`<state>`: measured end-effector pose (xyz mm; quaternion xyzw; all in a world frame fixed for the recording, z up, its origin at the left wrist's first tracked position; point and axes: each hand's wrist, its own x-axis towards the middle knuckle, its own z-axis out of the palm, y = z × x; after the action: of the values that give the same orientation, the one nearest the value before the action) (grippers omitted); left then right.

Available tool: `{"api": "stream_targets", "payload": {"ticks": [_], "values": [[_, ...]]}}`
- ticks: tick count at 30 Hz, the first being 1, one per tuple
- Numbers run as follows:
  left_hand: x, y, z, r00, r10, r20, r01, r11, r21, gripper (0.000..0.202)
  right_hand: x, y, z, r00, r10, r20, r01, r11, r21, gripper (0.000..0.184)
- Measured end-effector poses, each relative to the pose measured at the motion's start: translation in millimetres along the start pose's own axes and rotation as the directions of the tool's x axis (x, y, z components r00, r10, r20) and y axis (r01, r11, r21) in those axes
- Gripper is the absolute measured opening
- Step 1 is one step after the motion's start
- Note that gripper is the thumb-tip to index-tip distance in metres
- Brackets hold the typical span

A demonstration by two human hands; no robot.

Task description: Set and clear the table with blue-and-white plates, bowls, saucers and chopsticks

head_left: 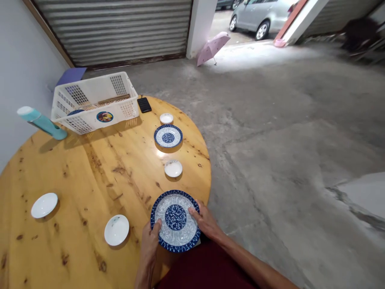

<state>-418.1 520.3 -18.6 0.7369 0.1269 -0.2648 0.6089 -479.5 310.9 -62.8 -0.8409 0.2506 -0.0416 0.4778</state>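
Note:
A blue-and-white patterned plate (176,220) rests at the near edge of the round wooden table (90,176). My left hand (150,237) grips its left rim, thumb on top. My right hand (204,220) holds its right rim, fingers curled over the edge. A second blue-patterned plate (168,136) lies farther along the table's right side. Small white saucers lie between the two plates (173,168), beyond the far plate (166,118), left of my hands (116,229), and at the far left (44,205).
A white plastic basket (94,102) with dishes and chopsticks stands at the table's back. A black phone (144,104) lies beside it, a teal bottle (42,122) to its left. A concrete floor, a pink umbrella (213,47) and a parked car (258,16) lie beyond.

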Motion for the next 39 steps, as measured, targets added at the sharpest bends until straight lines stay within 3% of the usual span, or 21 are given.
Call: {"api": "stream_targets", "payload": {"ticks": [4, 9, 15, 19, 23, 29, 35, 39], "values": [[4.0, 9.5, 57.8, 0.997, 0.035, 0.071, -0.034, 0.999, -0.014, 0.044, 10.1, 23.7, -51.5, 0.996, 0.077, 0.050, -0.083, 0.986, 0.143, 0.036], [7.2, 33.9, 166.7, 0.983, 0.058, 0.172, -0.050, 0.998, -0.049, 0.042, 32.2, 67.3, -150.2, 0.991, 0.132, 0.035, -0.136, 0.968, 0.212, 0.041], [4.8, 47.1, 306.0, 0.977, 0.042, 0.211, -0.018, 0.993, -0.115, 0.040, 61.0, 121.1, -278.4, 0.991, 0.130, -0.040, -0.125, 0.987, 0.099, 0.040], [7.3, 48.4, 362.2, 0.971, 0.049, 0.235, -0.018, 0.991, -0.132, 0.044, 82.5, 141.7, -327.4, 0.990, 0.124, -0.062, -0.122, 0.991, 0.046, 0.042], [15.2, 57.3, 382.1, 0.975, 0.070, 0.211, -0.050, 0.994, -0.097, 0.048, 106.1, 149.1, -341.3, 0.991, 0.133, 0.021, -0.134, 0.987, 0.088, 0.046], [39.3, 75.2, 384.5, 0.992, 0.060, 0.107, -0.057, 0.998, -0.031, 0.048, 157.8, 146.6, -335.4, 0.991, 0.112, 0.078, -0.118, 0.990, 0.079, 0.048], [86.8, 94.6, 380.8, 0.996, 0.086, -0.012, -0.086, 0.996, 0.006, 0.042, 231.7, 121.8, -324.9, 0.983, 0.050, 0.179, -0.062, 0.996, 0.057, 0.046], [122.2, 115.7, 368.7, 0.990, 0.107, -0.089, -0.100, 0.992, 0.080, 0.037, 287.6, 95.8, -311.5, 0.966, 0.023, 0.256, -0.028, 1.000, 0.014, 0.046]]}}
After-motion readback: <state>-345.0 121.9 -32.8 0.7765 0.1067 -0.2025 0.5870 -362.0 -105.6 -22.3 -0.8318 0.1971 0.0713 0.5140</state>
